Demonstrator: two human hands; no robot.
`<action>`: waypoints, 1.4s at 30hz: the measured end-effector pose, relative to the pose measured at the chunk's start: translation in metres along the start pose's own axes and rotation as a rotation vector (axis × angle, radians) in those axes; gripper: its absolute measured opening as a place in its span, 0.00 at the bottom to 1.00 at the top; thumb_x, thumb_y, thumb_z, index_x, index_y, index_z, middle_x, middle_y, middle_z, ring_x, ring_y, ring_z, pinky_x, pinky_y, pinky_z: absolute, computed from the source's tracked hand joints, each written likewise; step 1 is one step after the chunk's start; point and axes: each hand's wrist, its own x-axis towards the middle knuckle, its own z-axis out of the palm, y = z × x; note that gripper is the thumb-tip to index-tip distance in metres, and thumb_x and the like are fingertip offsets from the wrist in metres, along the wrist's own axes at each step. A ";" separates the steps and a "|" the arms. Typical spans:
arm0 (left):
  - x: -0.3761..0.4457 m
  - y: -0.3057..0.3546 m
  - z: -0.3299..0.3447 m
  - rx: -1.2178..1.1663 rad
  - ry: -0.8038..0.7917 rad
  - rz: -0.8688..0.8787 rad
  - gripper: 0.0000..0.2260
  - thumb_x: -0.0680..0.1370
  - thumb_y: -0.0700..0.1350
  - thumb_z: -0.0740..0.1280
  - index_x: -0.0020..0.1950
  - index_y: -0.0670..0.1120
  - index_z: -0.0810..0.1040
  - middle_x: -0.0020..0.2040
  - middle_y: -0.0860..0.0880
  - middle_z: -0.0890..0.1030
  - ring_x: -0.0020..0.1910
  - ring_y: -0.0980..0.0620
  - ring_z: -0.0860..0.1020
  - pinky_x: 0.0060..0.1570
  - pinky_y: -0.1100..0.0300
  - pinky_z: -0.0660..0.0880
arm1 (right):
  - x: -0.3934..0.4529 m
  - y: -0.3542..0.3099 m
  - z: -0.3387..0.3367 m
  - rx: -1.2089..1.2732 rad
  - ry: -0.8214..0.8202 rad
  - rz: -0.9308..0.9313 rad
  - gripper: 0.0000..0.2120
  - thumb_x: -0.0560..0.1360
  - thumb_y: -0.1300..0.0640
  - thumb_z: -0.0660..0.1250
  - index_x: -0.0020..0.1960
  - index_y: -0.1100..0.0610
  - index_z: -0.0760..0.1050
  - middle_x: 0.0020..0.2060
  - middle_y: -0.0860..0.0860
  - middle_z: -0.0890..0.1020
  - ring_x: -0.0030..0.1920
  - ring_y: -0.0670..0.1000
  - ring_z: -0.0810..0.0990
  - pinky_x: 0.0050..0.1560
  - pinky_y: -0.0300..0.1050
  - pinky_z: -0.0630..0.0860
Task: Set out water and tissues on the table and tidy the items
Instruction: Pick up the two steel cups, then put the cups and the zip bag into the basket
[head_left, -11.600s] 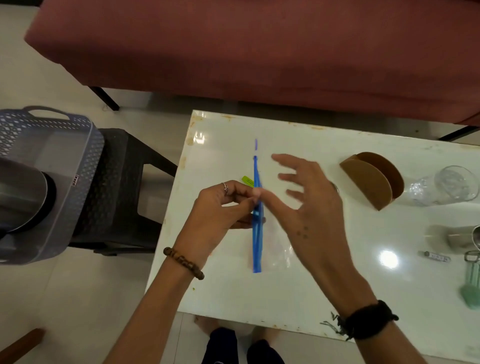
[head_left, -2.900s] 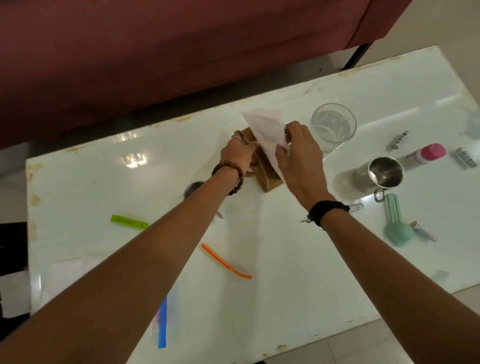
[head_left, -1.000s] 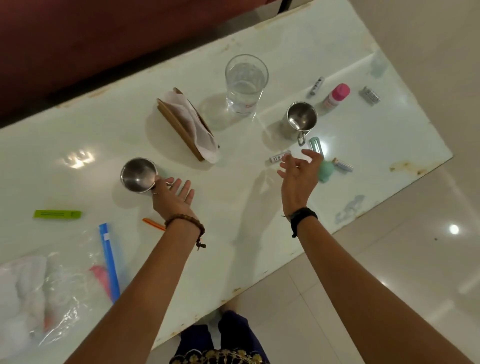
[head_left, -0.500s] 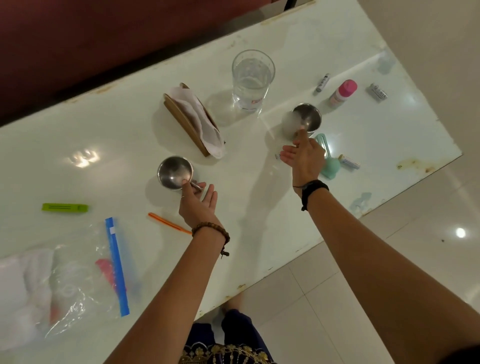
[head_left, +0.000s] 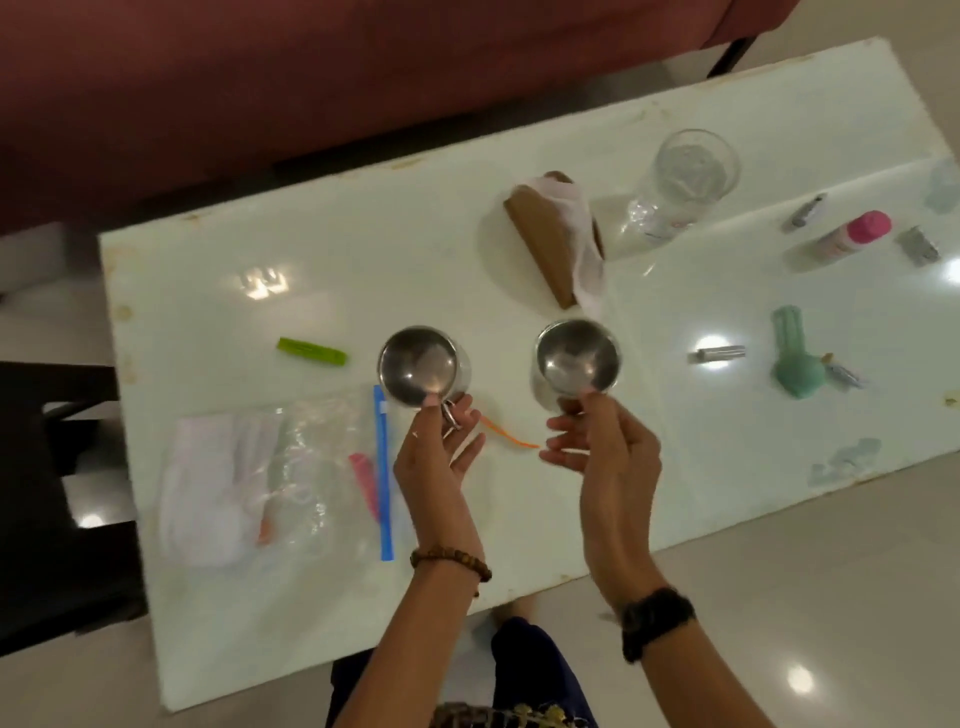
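Observation:
My left hand (head_left: 441, 457) grips the handle of a steel cup (head_left: 421, 366), held over the white table (head_left: 363, 249). A second steel cup (head_left: 576, 358) is held by its handle in my right hand (head_left: 602, 452). Both cups look empty and sit side by side above the table's middle. Behind them stands a brown tissue holder (head_left: 540, 244) with a white tissue (head_left: 582, 239) draped in it. To the holder's right is a clear glass of water (head_left: 680, 182). A zip bag (head_left: 275, 467) with a blue seal and white tissues inside lies at the left.
A green clip (head_left: 311, 351) and an orange strip (head_left: 509, 434) lie near the cups. At the right are a teal item (head_left: 795, 358), a pink-capped bottle (head_left: 852, 236) and small tubes (head_left: 719, 353). A red sofa (head_left: 311, 78) runs behind; a dark stool (head_left: 52, 493) stands left.
Both hands have closed on the steel cups' handles and lifted them; the right cup has moved left and toward me, now beside the left cup. The view has shifted left.

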 end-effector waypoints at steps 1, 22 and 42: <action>-0.002 0.009 -0.014 0.012 0.015 0.019 0.10 0.78 0.48 0.60 0.49 0.46 0.80 0.46 0.50 0.85 0.47 0.53 0.83 0.41 0.64 0.81 | -0.014 0.001 0.013 0.000 -0.045 0.014 0.14 0.76 0.54 0.62 0.38 0.59 0.80 0.33 0.58 0.82 0.31 0.50 0.79 0.30 0.38 0.78; 0.149 0.296 -0.348 -0.197 0.547 0.351 0.12 0.79 0.49 0.60 0.38 0.49 0.77 0.37 0.55 0.82 0.39 0.63 0.79 0.45 0.66 0.76 | -0.228 0.020 0.464 -0.425 -1.013 -0.279 0.24 0.76 0.53 0.62 0.21 0.45 0.72 0.31 0.49 0.82 0.38 0.51 0.83 0.37 0.43 0.80; 0.285 0.310 -0.430 -0.102 0.781 0.124 0.11 0.78 0.39 0.60 0.57 0.33 0.72 0.56 0.36 0.78 0.53 0.43 0.75 0.43 0.63 0.66 | -0.233 0.099 0.598 -1.121 -1.152 -0.273 0.16 0.78 0.52 0.54 0.37 0.58 0.71 0.44 0.62 0.82 0.40 0.60 0.84 0.53 0.57 0.78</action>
